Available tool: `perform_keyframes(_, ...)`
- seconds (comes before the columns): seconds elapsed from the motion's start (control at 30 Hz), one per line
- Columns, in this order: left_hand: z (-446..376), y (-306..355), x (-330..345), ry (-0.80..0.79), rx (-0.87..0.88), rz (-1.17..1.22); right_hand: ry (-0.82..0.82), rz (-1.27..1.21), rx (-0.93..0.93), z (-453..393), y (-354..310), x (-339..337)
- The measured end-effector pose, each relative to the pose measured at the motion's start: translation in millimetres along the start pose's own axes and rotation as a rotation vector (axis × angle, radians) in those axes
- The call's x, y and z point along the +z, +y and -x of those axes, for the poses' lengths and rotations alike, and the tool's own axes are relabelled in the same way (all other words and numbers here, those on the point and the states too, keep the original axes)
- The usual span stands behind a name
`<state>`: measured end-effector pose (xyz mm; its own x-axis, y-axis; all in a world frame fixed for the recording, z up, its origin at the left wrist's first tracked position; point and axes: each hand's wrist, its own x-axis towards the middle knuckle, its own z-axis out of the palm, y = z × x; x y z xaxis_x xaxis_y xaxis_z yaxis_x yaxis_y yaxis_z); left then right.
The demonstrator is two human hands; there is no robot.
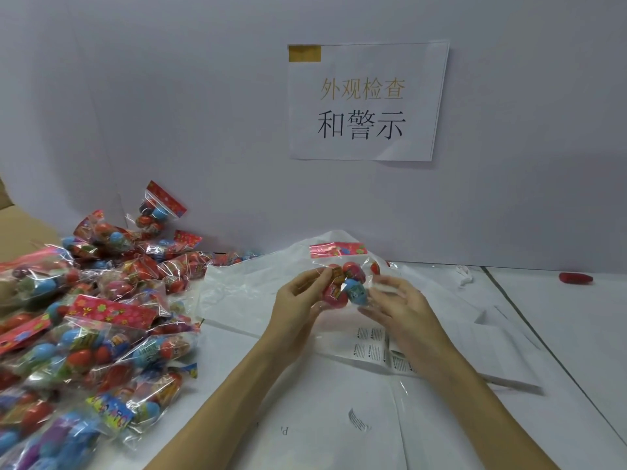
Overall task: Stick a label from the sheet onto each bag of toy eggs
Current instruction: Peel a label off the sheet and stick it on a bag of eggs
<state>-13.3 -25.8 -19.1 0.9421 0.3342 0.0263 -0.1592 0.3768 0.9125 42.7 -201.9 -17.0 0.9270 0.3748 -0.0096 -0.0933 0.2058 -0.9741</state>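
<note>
Hands meet mid-frame over the white surface point(339, 418), a clear bag of toy eggs point(346, 283) held up between them. Left hand point(298, 296) grips the bag's left side, fingers curled round an egg through the plastic. Right hand point(397, 300) is at the bag's right side, fingers loosely bent, fingertips against the plastic with something small and white under them, too blurred to tell if it is a label. Bag has a red printed header strip point(337, 250) on top, tilted away from the person; inside show red eggs and one blue egg.

Label sheet point(376, 351) lies flat on the surface just below the held bag, under the right wrist, partly hidden by it; small white labels with black print sit in rows. One loose curled label point(359, 420) lies nearer the person than the sheet.

Left of the held bag, a big pile of egg bags point(91, 317) spreads to the frame edge, same clear plastic, red, blue, green and purple eggs inside. A white plastic sheet point(244, 286) lies behind the held bag, between it and the pile. Paper sign point(366, 100) with printed characters hangs on the wall above the held bag. Small red object point(575, 278) lies far right of the bag, by the wall.
</note>
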Motion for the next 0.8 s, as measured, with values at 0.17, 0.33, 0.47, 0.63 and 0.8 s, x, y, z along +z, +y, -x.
perform_keyframes(0.17, 6, 2, -4, -0.167, 0.213, -0.480, 0.100, 0.529, -0.493, 5, -10, -4)
perform_keyframes(0.33, 12, -4, 6, -0.227, 0.303, -0.648, 0.000, 0.470, -0.486, 6, -8, -1)
perform_keyframes(0.47, 13, -4, 8, -0.157, 0.168, -0.511, 0.066, 0.365, -0.427, 3, -8, -7)
perform_keyframes(0.63, 10, 1, 6, -0.140, 0.124, -0.430, 0.113, 0.252, -0.382, 0, -10, -8)
perform_keyframes(0.8, 8, -2, 7, -0.051, 0.074, -0.295, 0.145, 0.292, -0.332, 0, -7, -3)
